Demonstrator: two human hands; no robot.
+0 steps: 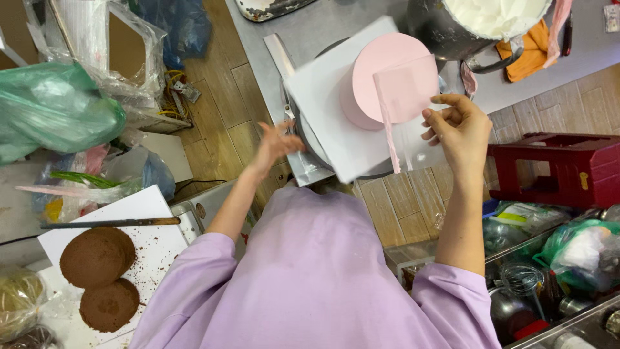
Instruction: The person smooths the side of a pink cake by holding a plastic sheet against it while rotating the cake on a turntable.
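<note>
A round pink-frosted cake (pixel 378 61) stands on a white square board (pixel 323 110), which rests on a metal turntable (pixel 309 161) at the edge of a grey worktop. My right hand (pixel 460 129) holds a clear plastic scraper (pixel 408 97) smeared with pink cream, flat against the near right side of the cake. My left hand (pixel 278 142) is blurred, fingers spread, at the left edge of the board and turntable; whether it touches them I cannot tell. My lilac sleeves fill the lower view.
A metal bowl of white cream (pixel 497 16) and an orange cloth (pixel 526 55) sit behind the cake. A red stool (pixel 568 168) stands right. Left are a green bag (pixel 51 110), two brown cake layers (pixel 97 255) on a white board, and a long knife (pixel 110 223).
</note>
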